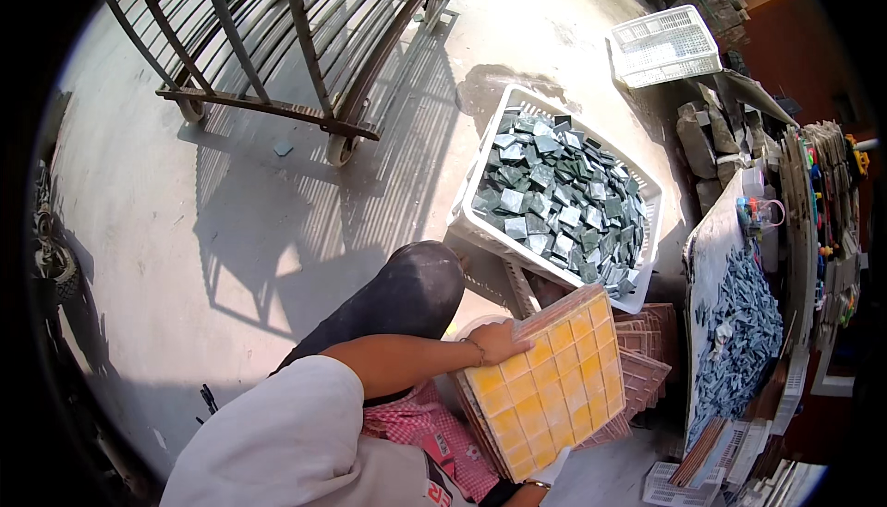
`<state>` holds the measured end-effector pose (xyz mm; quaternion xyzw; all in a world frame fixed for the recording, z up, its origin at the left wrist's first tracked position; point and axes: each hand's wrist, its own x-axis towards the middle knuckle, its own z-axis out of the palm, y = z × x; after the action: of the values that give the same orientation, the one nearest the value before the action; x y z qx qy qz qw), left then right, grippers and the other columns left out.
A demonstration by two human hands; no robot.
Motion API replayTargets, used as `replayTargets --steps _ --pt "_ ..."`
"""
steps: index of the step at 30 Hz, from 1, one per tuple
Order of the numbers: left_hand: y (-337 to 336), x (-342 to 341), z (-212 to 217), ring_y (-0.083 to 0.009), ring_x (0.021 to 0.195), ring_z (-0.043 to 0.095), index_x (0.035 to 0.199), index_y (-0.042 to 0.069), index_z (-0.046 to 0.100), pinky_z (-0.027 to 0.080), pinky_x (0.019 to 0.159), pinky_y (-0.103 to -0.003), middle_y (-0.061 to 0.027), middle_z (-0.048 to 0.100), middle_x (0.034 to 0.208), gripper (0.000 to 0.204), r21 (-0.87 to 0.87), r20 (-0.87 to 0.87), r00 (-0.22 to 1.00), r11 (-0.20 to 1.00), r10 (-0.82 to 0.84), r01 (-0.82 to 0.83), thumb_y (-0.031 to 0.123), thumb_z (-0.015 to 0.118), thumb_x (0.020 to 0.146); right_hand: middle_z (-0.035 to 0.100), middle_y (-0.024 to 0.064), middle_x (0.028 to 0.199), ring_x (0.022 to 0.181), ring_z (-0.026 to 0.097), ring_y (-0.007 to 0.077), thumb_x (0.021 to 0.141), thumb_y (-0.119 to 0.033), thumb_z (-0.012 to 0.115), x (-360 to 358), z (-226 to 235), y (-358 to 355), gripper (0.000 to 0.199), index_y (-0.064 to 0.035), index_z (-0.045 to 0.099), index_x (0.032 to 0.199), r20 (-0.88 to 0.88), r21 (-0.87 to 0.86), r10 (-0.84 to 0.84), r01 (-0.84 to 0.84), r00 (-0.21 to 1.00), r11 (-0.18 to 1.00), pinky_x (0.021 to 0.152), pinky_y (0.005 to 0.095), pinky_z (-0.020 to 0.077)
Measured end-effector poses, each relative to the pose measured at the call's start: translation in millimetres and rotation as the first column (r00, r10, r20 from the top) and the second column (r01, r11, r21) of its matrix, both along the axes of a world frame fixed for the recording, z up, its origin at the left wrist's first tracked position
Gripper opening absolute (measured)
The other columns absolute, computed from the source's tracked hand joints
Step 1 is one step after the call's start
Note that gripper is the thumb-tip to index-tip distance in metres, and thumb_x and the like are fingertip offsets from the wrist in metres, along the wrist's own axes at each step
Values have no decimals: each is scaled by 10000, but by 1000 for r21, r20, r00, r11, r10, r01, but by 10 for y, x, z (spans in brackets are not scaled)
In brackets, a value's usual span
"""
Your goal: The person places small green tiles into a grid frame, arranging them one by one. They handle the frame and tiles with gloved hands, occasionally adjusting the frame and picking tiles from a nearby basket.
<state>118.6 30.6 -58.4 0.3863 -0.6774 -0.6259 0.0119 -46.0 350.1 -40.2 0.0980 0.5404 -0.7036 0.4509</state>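
Yellow gridded panel [547, 385], seemingly dusty

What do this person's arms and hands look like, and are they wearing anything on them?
The left hand is ungloved, with a thin dark bracelet at the wrist and a bare forearm emerging from a loose, pale grey short sleeve. At the lower edge, the right wrist wears a gold-toned band; too little shows to tell about a glove or sleeve there.
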Motion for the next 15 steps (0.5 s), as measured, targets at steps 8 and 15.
replayTargets --steps 8,15 --pt "-178 -94 17 -366 1009 560 1103 -88 526 425 859 -398 -276 559 1096 819 68 -99 993 996 -58 65 654 428 771 381 171 1354 1192 413 341 874 -505 403 41 100 -200 665 -45 314 1347 -22 115 27 -25 999 993 956 455 373" --pt "-421 -92 -372 -327 1023 572 1109 -7 585 469 797 -448 -203 572 1134 545 287 -206 972 942 -117 174 438 377 874 394 178 1341 1186 420 338 874 -489 413 164 199 -350 652 -34 329 1334 -81 333 21 7 997 943 953 448 374"
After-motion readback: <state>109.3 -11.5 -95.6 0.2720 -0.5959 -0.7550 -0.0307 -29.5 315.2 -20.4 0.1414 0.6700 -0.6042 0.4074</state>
